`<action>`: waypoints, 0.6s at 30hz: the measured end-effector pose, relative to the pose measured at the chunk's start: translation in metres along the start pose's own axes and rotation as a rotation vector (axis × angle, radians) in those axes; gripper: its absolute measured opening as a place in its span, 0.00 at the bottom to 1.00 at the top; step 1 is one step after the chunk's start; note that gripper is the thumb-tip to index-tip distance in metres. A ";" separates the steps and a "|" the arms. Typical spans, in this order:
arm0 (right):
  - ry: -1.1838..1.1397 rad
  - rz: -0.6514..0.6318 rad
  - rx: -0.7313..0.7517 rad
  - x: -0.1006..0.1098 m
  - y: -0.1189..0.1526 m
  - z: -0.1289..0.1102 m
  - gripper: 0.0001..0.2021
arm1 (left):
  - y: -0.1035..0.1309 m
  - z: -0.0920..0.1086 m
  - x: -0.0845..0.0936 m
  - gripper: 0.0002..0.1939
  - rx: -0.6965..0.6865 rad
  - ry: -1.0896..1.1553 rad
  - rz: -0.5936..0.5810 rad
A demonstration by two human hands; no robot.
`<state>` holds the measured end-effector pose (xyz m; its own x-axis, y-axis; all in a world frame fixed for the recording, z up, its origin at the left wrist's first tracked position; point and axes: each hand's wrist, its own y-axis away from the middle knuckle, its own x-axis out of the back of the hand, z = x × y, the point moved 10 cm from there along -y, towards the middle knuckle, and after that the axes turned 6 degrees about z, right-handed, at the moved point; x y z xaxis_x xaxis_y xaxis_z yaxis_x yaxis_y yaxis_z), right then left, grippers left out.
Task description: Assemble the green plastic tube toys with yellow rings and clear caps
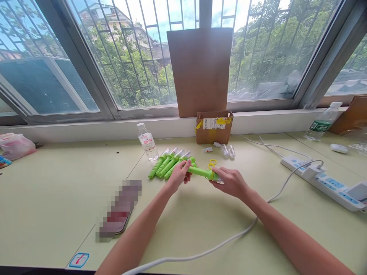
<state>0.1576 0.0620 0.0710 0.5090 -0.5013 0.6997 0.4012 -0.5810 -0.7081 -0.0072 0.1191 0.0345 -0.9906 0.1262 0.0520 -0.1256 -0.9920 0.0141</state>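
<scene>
A green plastic tube (199, 171) with a clear end is held level between my two hands, above the table. My left hand (180, 173) grips its left end with the fingers closed. Around the clear end on the right my right hand (229, 181) is closed, hiding part of it. Just left of and behind my left hand, several similar green tubes (164, 165) with clear tips lie side by side. Beyond my right hand are yellow rings (212, 163), two clear plastic pieces (228, 151) and a small white piece with a red mark (207, 149).
An open cardboard box (213, 135) stands by the window. Water bottles (148, 143) stand left and far right. A power strip (323, 183) lies on the right, and its white cable (218, 245) runs under my right forearm. A phone (122, 210) lies left of my left arm.
</scene>
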 end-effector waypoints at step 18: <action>-0.016 -0.074 -0.055 -0.009 0.002 0.007 0.14 | -0.001 0.008 -0.003 0.17 -0.110 0.035 -0.112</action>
<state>0.1590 0.0693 0.0626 0.4915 -0.4456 0.7483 0.3959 -0.6509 -0.6477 -0.0041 0.1193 0.0423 -0.9711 0.2375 0.0213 -0.2385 -0.9668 -0.0917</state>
